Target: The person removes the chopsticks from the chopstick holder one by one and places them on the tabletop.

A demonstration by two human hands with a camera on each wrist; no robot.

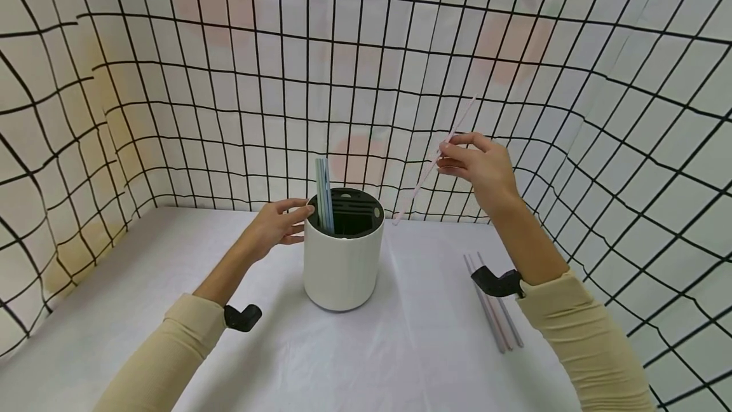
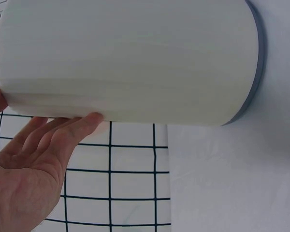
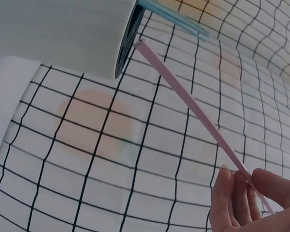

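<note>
A white cylindrical holder point(image 1: 343, 259) with a dark slotted top stands mid-table, with pale blue straws point(image 1: 324, 192) sticking out of it. My left hand point(image 1: 277, 224) rests against the holder's upper left side point(image 2: 125, 63), fingers fairly straight. My right hand point(image 1: 480, 164) is raised to the right of the holder and pinches a thin pink straw point(image 1: 437, 157) between thumb and fingertips. The pink straw point(image 3: 193, 108) slants down-left, its lower tip just beside the holder's rim point(image 3: 128, 46).
Several more straws point(image 1: 494, 307) lie on the white tablecloth point(image 1: 417, 348) to the right, partly under my right forearm. White walls with a black grid point(image 1: 366, 68) enclose the table on the back and both sides.
</note>
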